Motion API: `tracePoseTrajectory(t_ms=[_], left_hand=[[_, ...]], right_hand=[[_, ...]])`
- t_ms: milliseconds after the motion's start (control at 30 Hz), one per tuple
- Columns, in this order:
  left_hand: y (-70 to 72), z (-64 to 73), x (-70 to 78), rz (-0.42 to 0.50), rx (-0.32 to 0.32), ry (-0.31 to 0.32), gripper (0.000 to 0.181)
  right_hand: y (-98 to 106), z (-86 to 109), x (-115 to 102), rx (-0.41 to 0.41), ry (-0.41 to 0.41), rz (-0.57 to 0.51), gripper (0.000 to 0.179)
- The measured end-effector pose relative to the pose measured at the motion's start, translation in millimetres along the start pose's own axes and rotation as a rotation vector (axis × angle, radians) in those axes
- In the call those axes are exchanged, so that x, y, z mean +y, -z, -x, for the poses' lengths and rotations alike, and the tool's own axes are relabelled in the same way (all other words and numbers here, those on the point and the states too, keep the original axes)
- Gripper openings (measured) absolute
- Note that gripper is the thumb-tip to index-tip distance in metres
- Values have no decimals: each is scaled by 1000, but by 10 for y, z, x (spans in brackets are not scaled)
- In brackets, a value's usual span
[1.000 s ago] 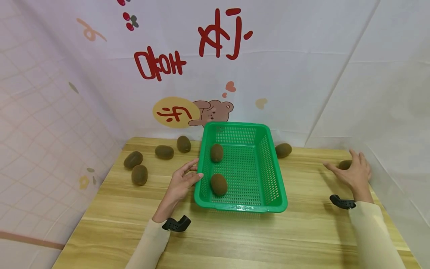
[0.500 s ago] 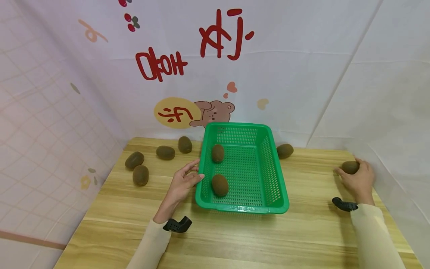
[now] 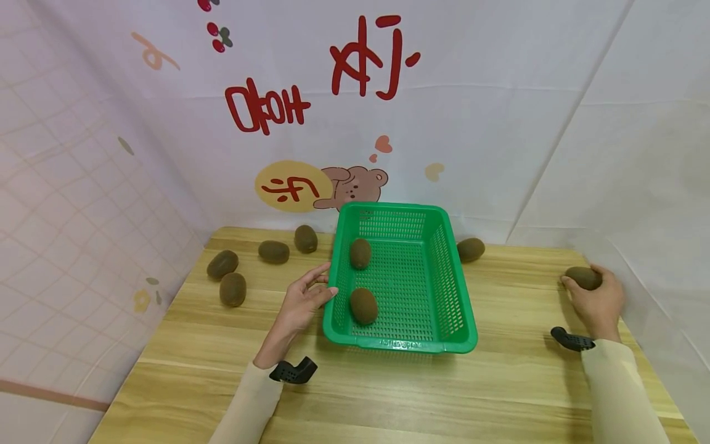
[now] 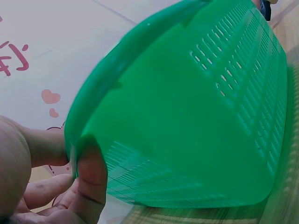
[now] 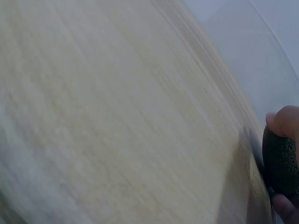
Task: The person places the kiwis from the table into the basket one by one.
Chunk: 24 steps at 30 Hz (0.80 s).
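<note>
A green perforated plastic basket [image 3: 400, 346] stands mid-table with two kiwis inside, one kiwi [image 3: 360, 254] toward the back and another kiwi [image 3: 363, 306] nearer the front, both along its left side. My left hand [image 3: 302, 301] pinches the basket's left rim [image 4: 96, 88] between thumb and fingers. At the far right of the table, my right hand [image 3: 600, 302] grips a brown kiwi [image 3: 583, 277], thumb on one side and fingers on the other. In the right wrist view this kiwi [image 5: 279, 163] shows dark at the right edge, close over the tabletop.
Left of the basket lie several loose kiwis, among them a kiwi [image 3: 233, 290] and a kiwi [image 3: 306, 239]. One kiwi [image 3: 471, 250] sits just behind the basket's right side. White printed cloth [image 3: 471, 123] hangs behind and beside the wooden table [image 3: 444, 401].
My right hand has come down over the far-right kiwi, closed its fingers around it and shifted slightly right. The left hand stays at the basket rim.
</note>
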<state>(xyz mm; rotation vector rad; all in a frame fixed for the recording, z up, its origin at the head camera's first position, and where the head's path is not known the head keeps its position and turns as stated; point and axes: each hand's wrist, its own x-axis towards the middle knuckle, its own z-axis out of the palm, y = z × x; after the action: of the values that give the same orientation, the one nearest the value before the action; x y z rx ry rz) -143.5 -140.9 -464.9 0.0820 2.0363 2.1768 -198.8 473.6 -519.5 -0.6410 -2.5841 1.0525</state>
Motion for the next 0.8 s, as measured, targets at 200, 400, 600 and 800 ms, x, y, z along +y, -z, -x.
tracePoseTrajectory(t_ms=[200,400,600,800], left_hand=[[5,-9,-6,-18,-2,-4,61],[-1,-9,1,-14,4,2,60],[1,-2,6,-10,6,12,60],[6,0,5,-13,0,10,60]], right_hand=[[26,25,-24,-7,-49,-34,86],[39,50,-69,-20,-79,-49,88],[37,84,-129,-46,-76,-57,89],[19,124,-208,-35,-103,-58,85]])
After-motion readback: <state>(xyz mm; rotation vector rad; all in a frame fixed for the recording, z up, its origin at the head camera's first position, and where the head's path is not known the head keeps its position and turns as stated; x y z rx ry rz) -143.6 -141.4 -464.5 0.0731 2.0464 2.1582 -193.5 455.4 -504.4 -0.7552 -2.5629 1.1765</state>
